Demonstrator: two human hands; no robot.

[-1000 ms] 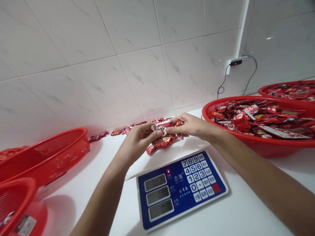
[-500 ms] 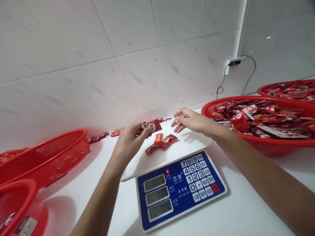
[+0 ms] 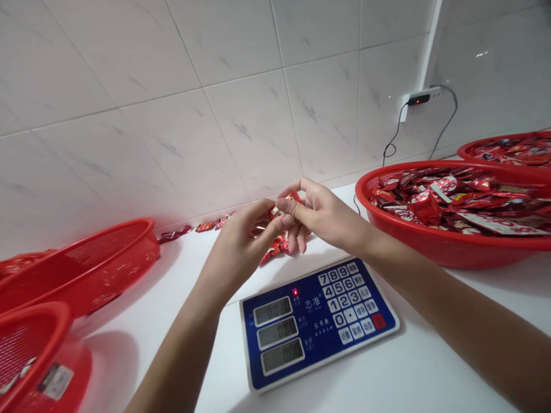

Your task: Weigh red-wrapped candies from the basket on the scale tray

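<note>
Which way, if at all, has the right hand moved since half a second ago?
Yes: against the scale, the right hand shifted left, toward the left hand.

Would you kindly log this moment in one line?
right hand: holding red shiny wrapped packet; left hand: alongside, hold unclear; nearer: blue rectangular scale panel; right: red plastic basket

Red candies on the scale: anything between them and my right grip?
Nothing visible does. The right grip overlaps the red candies in view, hiding some, so what lies behind it can't be seen.
</note>
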